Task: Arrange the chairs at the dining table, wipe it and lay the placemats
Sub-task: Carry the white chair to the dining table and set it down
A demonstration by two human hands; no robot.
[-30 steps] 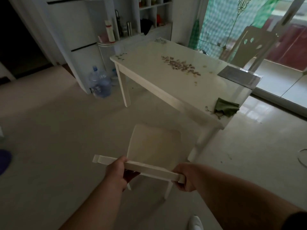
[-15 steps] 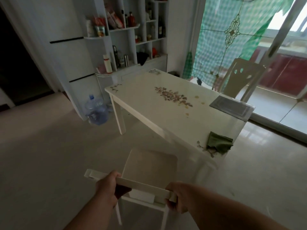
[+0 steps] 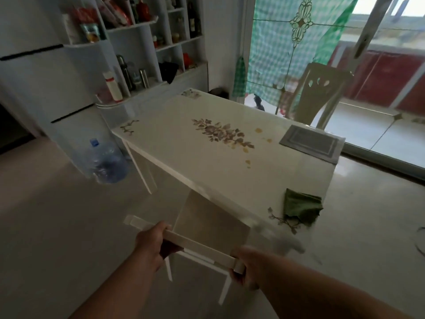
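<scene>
A white chair [image 3: 207, 226] stands in front of me at the long near edge of the dining table [image 3: 184, 143], its seat partly under the tabletop. My left hand [image 3: 150, 244] and my right hand [image 3: 248, 265] both grip the chair's top rail. The table is white with a leaf print in its middle. A folded green cloth [image 3: 301, 207] lies on its near right corner. Grey placemats [image 3: 311, 142] lie stacked at the far right end. A second pale chair [image 3: 317, 95] stands beyond the table by the glass door.
A large blue water bottle [image 3: 107, 163] sits on the floor left of the table, against a white shelf unit [image 3: 138, 42] full of bottles and jars. A glass door with a green check curtain [image 3: 287, 42] is behind the table. Pale floor lies to my left.
The chair has slid forward between both hands, its seat now going under the table's edge. My view has risen and moved closer to the table.
</scene>
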